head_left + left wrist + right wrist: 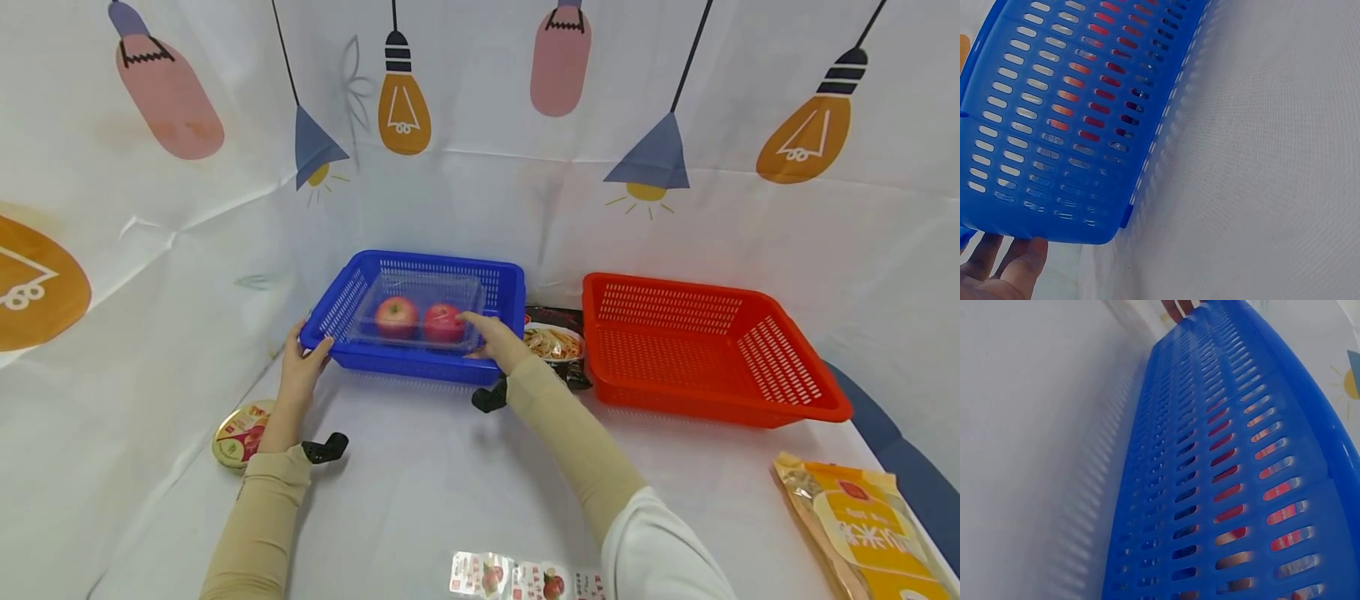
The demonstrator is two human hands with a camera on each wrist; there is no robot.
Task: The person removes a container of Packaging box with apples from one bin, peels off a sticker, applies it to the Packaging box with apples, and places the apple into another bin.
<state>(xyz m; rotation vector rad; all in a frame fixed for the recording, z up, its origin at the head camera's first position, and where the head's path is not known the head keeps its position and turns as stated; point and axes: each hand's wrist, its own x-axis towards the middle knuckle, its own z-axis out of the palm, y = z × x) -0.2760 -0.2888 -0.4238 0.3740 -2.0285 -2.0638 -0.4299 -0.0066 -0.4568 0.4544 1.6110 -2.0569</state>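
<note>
A blue basket (420,363) stands at the back, tilted slightly in view. Inside it lies a clear plastic box (427,287) with two red apples, a left apple (396,317) and a right apple (442,323). My left hand (302,371) grips the basket's left end; in the left wrist view its fingers (1022,262) meet the end wall. Reaching over the front rim, my right hand (495,340) holds the right end of the plastic box, fingers beside the right apple. The basket wall hides most of that hand in the right wrist view.
A red basket (705,406) stands to the right, with a dark food packet (555,342) between the baskets. A round tin (238,435) lies by my left forearm. A yellow bag (862,525) is at the right, and printed labels (517,577) lie in front.
</note>
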